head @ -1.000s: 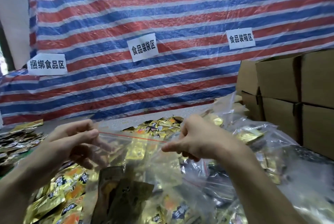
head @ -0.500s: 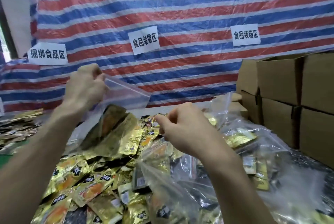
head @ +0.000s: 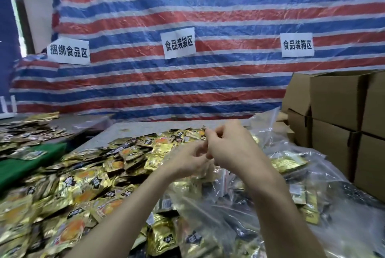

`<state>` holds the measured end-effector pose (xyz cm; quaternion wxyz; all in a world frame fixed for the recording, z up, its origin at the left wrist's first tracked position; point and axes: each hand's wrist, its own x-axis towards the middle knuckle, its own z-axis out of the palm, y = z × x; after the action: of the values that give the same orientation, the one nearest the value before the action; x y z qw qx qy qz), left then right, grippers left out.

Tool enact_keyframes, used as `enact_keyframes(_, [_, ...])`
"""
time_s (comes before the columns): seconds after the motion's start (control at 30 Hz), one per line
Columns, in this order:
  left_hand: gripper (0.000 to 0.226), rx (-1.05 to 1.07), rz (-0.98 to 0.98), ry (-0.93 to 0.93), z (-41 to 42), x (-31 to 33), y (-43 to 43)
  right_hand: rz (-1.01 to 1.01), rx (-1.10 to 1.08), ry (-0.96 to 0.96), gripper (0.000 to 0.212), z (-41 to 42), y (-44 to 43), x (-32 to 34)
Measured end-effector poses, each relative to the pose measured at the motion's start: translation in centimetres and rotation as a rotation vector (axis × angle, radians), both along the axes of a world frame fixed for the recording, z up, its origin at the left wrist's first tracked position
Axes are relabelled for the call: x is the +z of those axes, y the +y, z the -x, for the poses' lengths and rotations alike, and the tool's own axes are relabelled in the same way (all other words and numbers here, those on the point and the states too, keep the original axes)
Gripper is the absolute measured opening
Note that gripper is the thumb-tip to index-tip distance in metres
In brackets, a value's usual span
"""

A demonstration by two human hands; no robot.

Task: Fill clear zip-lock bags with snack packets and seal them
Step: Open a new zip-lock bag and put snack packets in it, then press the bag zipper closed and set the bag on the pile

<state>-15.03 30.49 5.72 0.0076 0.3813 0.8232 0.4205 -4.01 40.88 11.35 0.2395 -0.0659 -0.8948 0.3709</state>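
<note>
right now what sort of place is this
Probably a small food-packing workshop: a heap of gold snack packets on the table, stacked cardboard boxes at the right, and paper signs naming work zones on a striped tarp.

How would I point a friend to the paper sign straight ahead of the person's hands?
Look at the red, white and blue striped tarpaulin filling the background. Three white paper signs with black characters are stuck on it; yours is the middle sign. Only it has another sign on each side, and it hangs above the pile of gold snack packets.
</note>
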Motion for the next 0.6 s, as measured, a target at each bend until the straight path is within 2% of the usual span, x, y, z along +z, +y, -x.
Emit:
enact_keyframes(0.13, [0.022, 0.038, 0.035, 0.097, -2.0, 0.5, -2.4, -0.043, 0.055, -0.046, 0.038, 0.0, -1.1, -0.3])
enact_keyframes(0.27, [0.015, 0.119, -0.117, 0.128, -5.1, 0.2, -6.4, -0.146, 0.171, -0.082, 0.034, -0.4, -3.0, -0.4])
enact_keyframes(0.47, [0.007, 0.352, -0.254, 0.243, -9.4, -1.8, -13.7, -0.312, 0.377, -0.066, 0.016, -1.0, -6.0, -0.8])
enact_keyframes(0.6, [0.011, 0.616, -0.143, 0.414, -9.5, -3.6, -20.0, -0.323, 0.514, -0.082, 0.011, -1.3, -6.9, -1.1])
